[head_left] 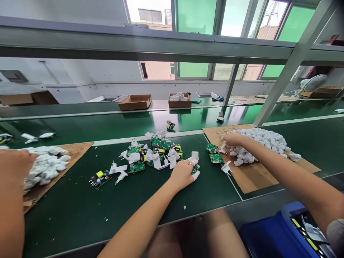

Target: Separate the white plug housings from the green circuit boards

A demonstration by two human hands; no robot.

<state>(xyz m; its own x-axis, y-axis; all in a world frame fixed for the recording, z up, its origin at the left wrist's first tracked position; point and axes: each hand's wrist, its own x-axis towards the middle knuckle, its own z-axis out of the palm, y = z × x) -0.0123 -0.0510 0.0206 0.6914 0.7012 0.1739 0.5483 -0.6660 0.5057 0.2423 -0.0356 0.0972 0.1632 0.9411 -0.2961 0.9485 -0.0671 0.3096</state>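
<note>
My left hand, with white covers on some fingertips, is closed around a green circuit board near the middle of the bench; fingers hide part of it. To its left is a heap of circuit boards with white plastic parts and yellow components. My right hand is at the left edge of a pile of white lumps on cardboard. Its fingers look pinched, and what they hold is hidden. Just left of that hand lie two green boards with white pieces attached.
At far left, another person's hand is over a second white pile on cardboard. One loose board lies left of the heap. A metal post rises behind the right pile. A blue bin stands below the bench's right side.
</note>
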